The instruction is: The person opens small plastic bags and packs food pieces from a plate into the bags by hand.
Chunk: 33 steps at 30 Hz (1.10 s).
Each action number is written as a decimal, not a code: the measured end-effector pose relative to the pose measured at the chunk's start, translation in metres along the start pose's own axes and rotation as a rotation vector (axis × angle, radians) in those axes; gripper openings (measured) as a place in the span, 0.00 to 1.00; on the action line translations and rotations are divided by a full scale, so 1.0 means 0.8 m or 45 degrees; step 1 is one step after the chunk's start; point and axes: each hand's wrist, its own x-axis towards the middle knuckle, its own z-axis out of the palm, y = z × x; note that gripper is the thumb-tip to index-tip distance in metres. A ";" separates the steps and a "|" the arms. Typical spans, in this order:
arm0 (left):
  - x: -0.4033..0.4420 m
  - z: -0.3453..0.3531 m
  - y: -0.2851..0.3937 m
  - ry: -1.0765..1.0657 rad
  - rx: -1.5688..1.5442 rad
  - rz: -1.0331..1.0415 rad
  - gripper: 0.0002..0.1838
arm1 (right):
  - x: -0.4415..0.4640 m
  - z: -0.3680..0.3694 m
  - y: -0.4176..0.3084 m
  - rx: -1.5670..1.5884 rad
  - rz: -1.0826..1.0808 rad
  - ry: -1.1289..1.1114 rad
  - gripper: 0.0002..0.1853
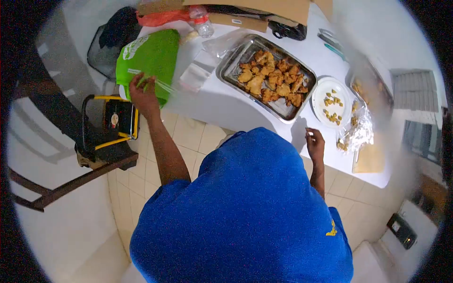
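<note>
My left hand is raised in front of the green bag, its fingers bent around a thin, clear plastic strip. The strip's full shape is hard to make out. My right hand is at the table's front edge, just below the white plate. Its fingertips are pinched together, with a small pale spot between them that I cannot identify. Several small brownish-yellow pieces lie on the plate. Left of the plate, a metal tray holds browned fried chicken pieces.
A clear plastic bottle and a cardboard box stand at the back. Crumpled clear wrap and a wooden board lie at the right. A second tray is behind them. A yellow-framed black chair stands left.
</note>
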 end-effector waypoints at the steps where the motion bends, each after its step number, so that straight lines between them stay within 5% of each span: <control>1: -0.001 0.005 0.031 -0.092 -0.067 -0.015 0.21 | 0.001 -0.002 -0.005 -0.023 -0.033 0.001 0.09; 6: -0.059 0.083 0.117 -0.546 -0.337 -0.099 0.28 | 0.013 -0.012 -0.015 -0.091 -0.128 0.096 0.09; 8: -0.088 0.120 0.133 -0.732 0.007 0.188 0.31 | 0.006 -0.019 -0.037 -0.082 -0.093 0.126 0.09; 11: -0.140 0.151 0.148 -0.976 -0.704 -0.482 0.30 | -0.011 -0.023 -0.032 0.007 -0.073 0.178 0.09; 16: -0.170 0.177 0.137 -1.179 -0.823 -0.796 0.21 | -0.050 -0.025 -0.038 0.190 0.063 0.232 0.10; 23: -0.172 0.190 0.157 -1.209 -0.710 -0.856 0.07 | -0.050 -0.035 -0.065 0.302 -0.013 0.222 0.10; 27: -0.190 0.196 0.164 -1.173 -0.731 -0.884 0.09 | -0.037 -0.045 -0.096 0.446 -0.094 0.145 0.11; 33: -0.241 0.214 0.181 -1.061 -0.513 -0.497 0.12 | -0.015 -0.061 -0.122 0.680 -0.161 -0.146 0.15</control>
